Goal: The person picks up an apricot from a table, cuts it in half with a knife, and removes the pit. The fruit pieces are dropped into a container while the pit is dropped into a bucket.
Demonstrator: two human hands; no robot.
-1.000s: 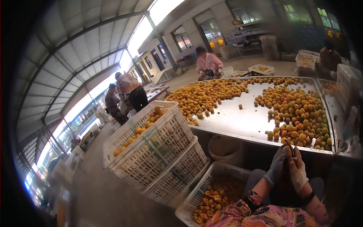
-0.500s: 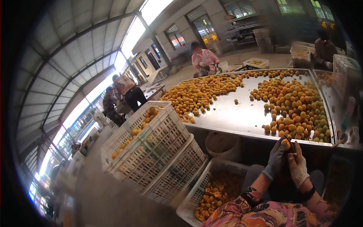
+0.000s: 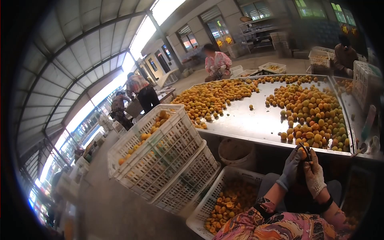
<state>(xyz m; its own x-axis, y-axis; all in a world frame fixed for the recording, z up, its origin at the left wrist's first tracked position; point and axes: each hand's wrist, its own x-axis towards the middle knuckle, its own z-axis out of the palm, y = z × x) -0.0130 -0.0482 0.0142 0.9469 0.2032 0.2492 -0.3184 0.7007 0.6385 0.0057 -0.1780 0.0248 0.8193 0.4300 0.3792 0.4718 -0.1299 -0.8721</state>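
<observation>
Both of my hands are gloved and close together just below the front edge of the metal table [image 3: 256, 135]. My left hand [image 3: 292, 166] is closed round an orange fruit [image 3: 303, 153]. A thin dark tool [image 3: 305, 149] touches the fruit, and my right hand [image 3: 314, 173] has its fingers closed on it. Piled orange and greenish fruits [image 3: 312, 108] cover much of the table beyond my hands. Lower left of my hands, a white crate [image 3: 199, 213] holds halved fruits [image 3: 227, 204].
Two stacked white crates [image 3: 160, 160] stand left, the upper holding fruit. A bucket [image 3: 237, 154] sits under the table edge. A person in pink [image 3: 217, 64] sits across the table, another [image 3: 345, 56] at far right. Two people [image 3: 140, 90] stand at back left.
The dark tool now stands more upright against the fruit between my hands. The person in pink has drawn their hands together. The people at back left have shifted their posture.
</observation>
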